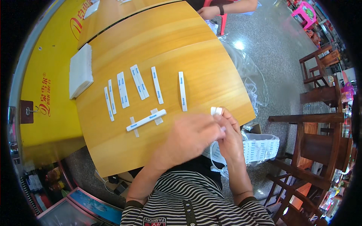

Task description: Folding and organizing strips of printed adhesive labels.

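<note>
My left hand (186,137), slightly blurred, reaches across to my right hand (230,133) with fingers pinched; what they hold is hidden. My right hand grips a small folded white piece (216,110) at the table's right side. Left of both hands, a white strip with blue print (146,120) lies crosswise over two translucent tape-like pieces (158,119). Several similar narrow strips (182,91) are laid out in a row on the wooden table (102,150), some singly and some side by side.
A white stack (80,69) sits at the table's left edge beside a yellow cabinet (49,86). Below the right edge are plastic wrapping and a bundle of printed strips (260,147). Wooden chairs (309,117) stand rightward. Another person's arm (233,7) rests beyond the far edge.
</note>
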A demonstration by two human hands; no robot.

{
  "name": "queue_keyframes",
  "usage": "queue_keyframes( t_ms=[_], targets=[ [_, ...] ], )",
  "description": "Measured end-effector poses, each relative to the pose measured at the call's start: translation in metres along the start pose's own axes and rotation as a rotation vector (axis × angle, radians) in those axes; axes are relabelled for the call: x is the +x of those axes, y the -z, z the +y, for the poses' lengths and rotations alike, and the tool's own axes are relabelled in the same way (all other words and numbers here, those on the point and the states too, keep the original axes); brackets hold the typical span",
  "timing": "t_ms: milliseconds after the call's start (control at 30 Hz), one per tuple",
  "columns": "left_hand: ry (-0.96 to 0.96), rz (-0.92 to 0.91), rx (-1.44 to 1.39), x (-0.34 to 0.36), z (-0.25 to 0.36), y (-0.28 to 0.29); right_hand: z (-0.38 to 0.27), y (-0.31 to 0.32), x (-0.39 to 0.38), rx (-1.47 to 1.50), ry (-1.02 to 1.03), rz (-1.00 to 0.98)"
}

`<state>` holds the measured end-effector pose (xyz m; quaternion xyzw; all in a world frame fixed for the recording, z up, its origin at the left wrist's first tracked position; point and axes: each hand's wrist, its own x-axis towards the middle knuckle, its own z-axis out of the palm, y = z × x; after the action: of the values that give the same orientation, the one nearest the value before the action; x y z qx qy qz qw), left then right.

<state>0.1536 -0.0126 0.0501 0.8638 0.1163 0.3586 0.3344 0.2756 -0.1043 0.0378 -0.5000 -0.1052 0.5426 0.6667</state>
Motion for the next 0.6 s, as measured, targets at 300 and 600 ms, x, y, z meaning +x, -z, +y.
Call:
queue_keyframes(
  t_ms=[300, 600],
  targets=[
    [-0.072, 0.041, -0.421, -0.016, 0.038, -0.001, -0.028, 0.053, 0.044, -0.105, 0.582, 0.427],
    [0.737, -0.064, -0.262, 0.009, -0.001, -0.014, -0.027, 0.054, 0.026, -0.216, 0.448, 0.205]
  ],
)
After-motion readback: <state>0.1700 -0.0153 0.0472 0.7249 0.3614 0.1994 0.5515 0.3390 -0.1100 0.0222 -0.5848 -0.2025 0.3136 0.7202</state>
